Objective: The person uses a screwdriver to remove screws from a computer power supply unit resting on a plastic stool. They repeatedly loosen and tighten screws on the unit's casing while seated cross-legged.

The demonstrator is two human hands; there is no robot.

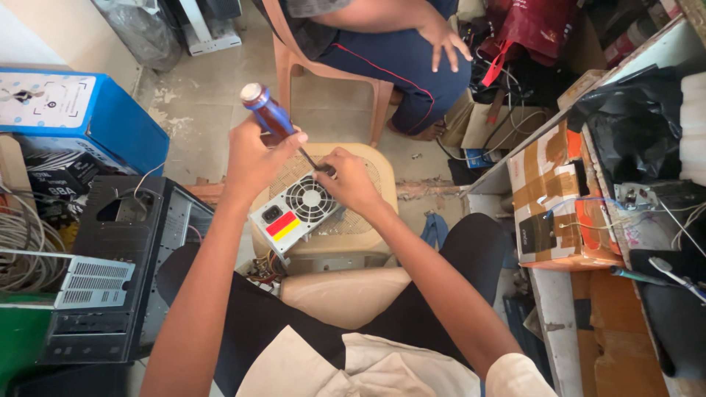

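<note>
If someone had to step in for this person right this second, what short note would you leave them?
Left hand: gripping the blue-handled screwdriver, tip down at the power supply unit's upper corner.
Right hand: fingertips at the screwdriver tip, steadying it on that corner beside the fan grille.
Where things are: the power supply unit lies on a beige plastic stool between the knees; an open black computer case stands to the left.
Done: unit is out of the case, on the stool.
Left: the corner screw is being worked; I cannot tell whether in or out.
</note>
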